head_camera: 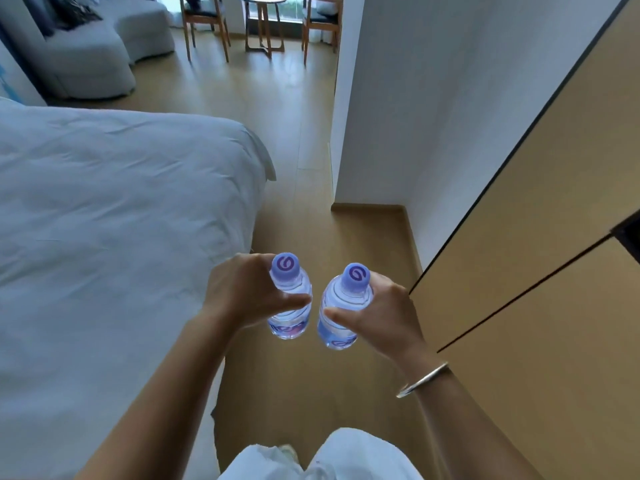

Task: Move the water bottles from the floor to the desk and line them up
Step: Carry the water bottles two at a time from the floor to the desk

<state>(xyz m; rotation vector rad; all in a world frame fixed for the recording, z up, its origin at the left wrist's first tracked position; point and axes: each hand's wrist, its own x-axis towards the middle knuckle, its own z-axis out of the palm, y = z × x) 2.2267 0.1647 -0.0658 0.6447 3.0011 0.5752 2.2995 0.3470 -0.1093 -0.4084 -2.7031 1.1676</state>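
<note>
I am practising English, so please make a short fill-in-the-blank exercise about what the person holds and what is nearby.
1. Each hand grips one water ____.
2. The left hand holds the left bottle; the right hand holds the right bottle, and both caps are ____ in colour.
3. A metal bangle sits on the ____ wrist.
4. The bed with white bedding lies on the person's ____ side.

Missing words: bottle; purple; right; left

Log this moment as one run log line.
left hand: grips left bottle | right hand: grips right bottle | bottles: upright, off floor | desk: not seen
</note>
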